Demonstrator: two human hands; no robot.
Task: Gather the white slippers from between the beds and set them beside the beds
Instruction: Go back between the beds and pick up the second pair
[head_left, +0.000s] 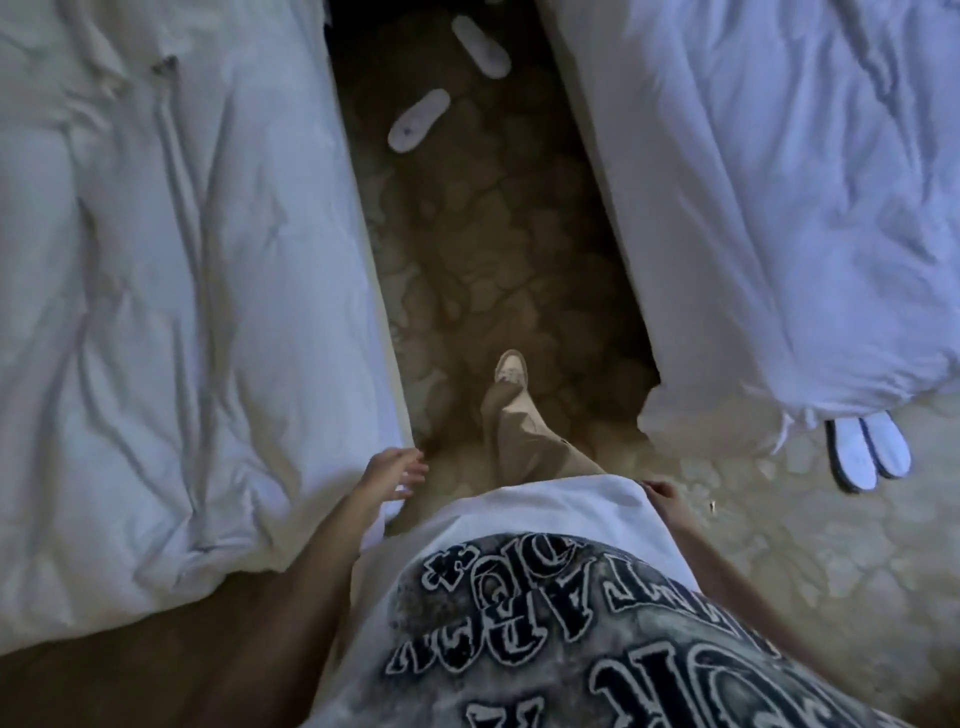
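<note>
Approach step: at aisle mouth, left hand (396, 474) empty with fingers loosely spread, right hand (666, 496) mostly hidden, fingers indeterminate; 2 slippers (418, 120) (480, 47) far up the carpet (483, 270) between beds (171, 291); next, likely walk in, stoop.

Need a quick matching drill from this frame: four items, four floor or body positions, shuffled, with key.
Items:
1. nearer loose slipper
2. farther loose slipper
3. slipper pair
4. left hand

Places:
A. side by side at the right bed's foot
B. deepest in the aisle, near the right bed
C. at the left bed's corner, empty
D. in the aisle, nearer the left bed

Pairs: 1-D, 2-B, 3-A, 4-C
</note>
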